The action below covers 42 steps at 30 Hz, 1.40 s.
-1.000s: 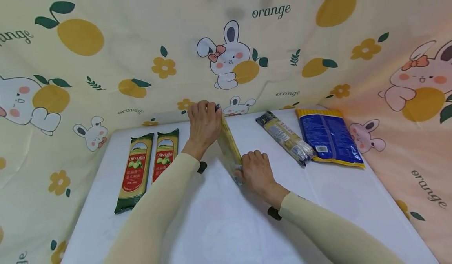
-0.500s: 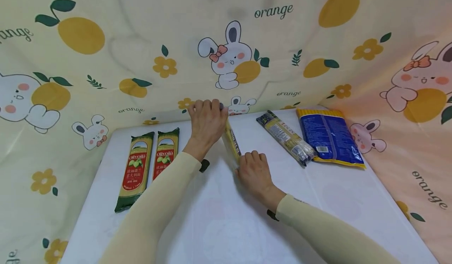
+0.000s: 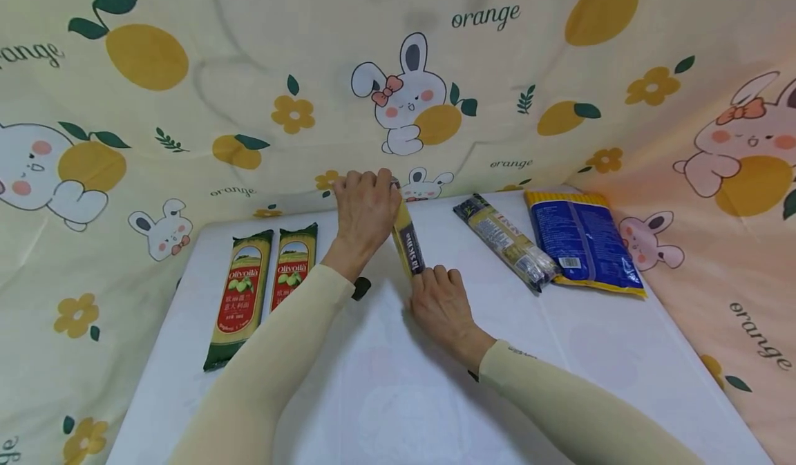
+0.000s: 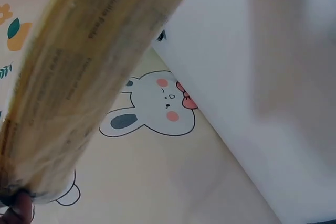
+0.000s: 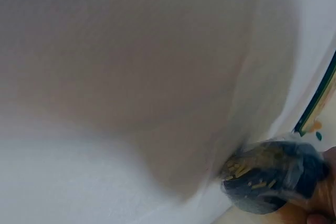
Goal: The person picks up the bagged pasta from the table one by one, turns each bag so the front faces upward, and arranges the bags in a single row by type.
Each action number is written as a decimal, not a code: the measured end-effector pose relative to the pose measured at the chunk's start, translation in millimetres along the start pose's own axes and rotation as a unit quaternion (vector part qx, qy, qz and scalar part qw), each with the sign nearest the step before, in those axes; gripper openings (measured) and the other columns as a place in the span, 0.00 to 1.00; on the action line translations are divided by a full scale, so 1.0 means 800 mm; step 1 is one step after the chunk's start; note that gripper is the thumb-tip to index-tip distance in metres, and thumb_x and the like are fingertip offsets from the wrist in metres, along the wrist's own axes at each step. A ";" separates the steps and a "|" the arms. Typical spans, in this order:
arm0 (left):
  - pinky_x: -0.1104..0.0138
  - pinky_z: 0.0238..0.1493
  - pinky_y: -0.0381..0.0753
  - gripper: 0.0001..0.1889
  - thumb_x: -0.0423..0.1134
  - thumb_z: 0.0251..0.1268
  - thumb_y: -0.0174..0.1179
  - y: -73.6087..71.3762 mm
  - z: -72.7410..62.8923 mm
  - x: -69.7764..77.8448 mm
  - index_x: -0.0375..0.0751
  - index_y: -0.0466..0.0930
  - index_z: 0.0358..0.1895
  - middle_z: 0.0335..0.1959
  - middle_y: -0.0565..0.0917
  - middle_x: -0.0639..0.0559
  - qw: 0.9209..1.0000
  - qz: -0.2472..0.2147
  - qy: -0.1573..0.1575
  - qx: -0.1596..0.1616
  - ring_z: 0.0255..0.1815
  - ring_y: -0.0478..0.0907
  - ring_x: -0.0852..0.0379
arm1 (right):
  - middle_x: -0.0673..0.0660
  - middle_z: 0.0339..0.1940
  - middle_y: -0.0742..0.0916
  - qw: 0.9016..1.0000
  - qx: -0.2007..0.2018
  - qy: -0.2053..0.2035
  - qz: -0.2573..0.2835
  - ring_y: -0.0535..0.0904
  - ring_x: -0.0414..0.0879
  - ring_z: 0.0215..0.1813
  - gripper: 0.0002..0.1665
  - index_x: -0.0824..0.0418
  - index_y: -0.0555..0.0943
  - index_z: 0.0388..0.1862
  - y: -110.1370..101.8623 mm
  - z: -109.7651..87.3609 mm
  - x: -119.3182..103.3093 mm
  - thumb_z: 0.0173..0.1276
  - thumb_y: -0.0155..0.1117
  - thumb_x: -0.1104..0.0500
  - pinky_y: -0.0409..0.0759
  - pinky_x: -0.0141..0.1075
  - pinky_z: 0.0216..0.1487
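A long pack of spaghetti [image 3: 408, 244] with a dark printed label is held between my two hands, tilted above the table. My left hand [image 3: 365, 209] grips its far upper end, and my right hand [image 3: 443, 309] grips the lower, nearer end. In the left wrist view the yellow spaghetti pack [image 4: 89, 72] crosses the upper left, with a fingertip at the bottom corner. At the lower right of the right wrist view, the pack's clear and dark end [image 5: 268, 174] shows cut pasta tips beside part of the right hand.
Two green-and-gold Olivoilà pasta packs [image 3: 241, 292] lie at the left, one partly behind the left arm. Another clear pasta pack [image 3: 506, 244] lies at the right, touching a blue-and-yellow bag [image 3: 584, 237]. Patterned cloth [image 3: 298, 43] rises behind the white table [image 3: 373, 396].
The held spaghetti pack has turned, so its dark lettered side now faces the head camera. My right hand has shifted slightly left; the left hand still grips the upper end.
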<state>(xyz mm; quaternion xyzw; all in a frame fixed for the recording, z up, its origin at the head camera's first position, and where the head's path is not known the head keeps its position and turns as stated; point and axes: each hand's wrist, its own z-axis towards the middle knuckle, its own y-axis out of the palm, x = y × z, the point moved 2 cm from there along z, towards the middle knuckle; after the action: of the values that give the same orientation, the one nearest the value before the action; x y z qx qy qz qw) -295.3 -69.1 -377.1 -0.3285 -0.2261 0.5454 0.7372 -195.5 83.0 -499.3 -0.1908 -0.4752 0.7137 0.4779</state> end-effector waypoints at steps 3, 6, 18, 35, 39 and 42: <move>0.53 0.42 0.68 0.13 0.43 0.82 0.53 0.000 -0.001 0.002 0.38 0.83 0.46 0.35 0.86 0.42 1.000 0.007 0.012 -0.006 0.38 0.77 0.42 | 0.57 0.28 0.77 1.000 -0.005 -0.003 0.014 0.74 0.55 0.36 0.29 0.61 0.73 0.33 -0.003 -0.002 -0.004 0.69 0.71 0.38 0.72 0.47 0.41; 0.52 0.43 0.65 0.13 0.41 0.84 0.50 0.000 -0.004 0.001 0.38 0.82 0.48 0.35 0.86 0.41 1.000 -0.022 0.007 -0.018 0.40 0.76 0.42 | 0.57 0.29 0.78 1.000 -0.002 -0.016 0.027 0.75 0.57 0.37 0.28 0.61 0.72 0.33 -0.006 -0.005 -0.005 0.73 0.67 0.38 0.73 0.49 0.43; 0.46 0.57 0.70 0.12 0.35 0.84 0.46 0.006 -0.024 -0.030 0.35 0.79 0.55 0.47 0.87 0.38 0.989 -0.137 -0.024 -0.051 0.50 0.76 0.40 | 0.57 0.36 0.82 0.997 -0.043 -0.046 0.053 0.77 0.56 0.44 0.24 0.61 0.75 0.37 -0.004 -0.026 0.021 0.76 0.67 0.42 0.77 0.52 0.54; 0.50 0.55 0.72 0.11 0.39 0.86 0.48 0.006 -0.031 -0.036 0.34 0.76 0.53 0.44 0.81 0.42 0.971 -0.235 -0.028 -0.039 0.51 0.73 0.42 | 0.58 0.36 0.83 0.985 -0.112 0.019 0.129 0.75 0.55 0.43 0.39 0.64 0.79 0.42 0.018 -0.013 0.032 0.62 0.73 0.29 0.76 0.50 0.46; 0.50 0.54 0.73 0.13 0.41 0.86 0.48 0.006 -0.033 -0.038 0.35 0.77 0.52 0.43 0.83 0.42 0.977 -0.206 -0.043 -0.045 0.52 0.74 0.42 | 0.58 0.34 0.82 0.983 -0.101 0.029 0.149 0.75 0.55 0.40 0.39 0.64 0.79 0.39 0.016 -0.013 0.027 0.60 0.75 0.29 0.75 0.49 0.43; 0.49 0.53 0.74 0.14 0.42 0.87 0.45 0.008 -0.035 -0.041 0.36 0.77 0.52 0.47 0.85 0.40 0.984 -0.163 -0.041 -0.049 0.54 0.76 0.40 | 0.56 0.32 0.81 0.983 -0.096 0.031 0.155 0.73 0.53 0.38 0.37 0.63 0.78 0.37 0.016 -0.012 0.024 0.59 0.76 0.30 0.73 0.48 0.42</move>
<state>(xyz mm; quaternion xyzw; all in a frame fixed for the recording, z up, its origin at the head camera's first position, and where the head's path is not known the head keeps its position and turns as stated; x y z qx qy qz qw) -290.0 -105.5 -399.6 -0.3000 -0.3332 0.4190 0.7896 -203.9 103.5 -511.1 -0.3290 -0.4909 0.7242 0.3552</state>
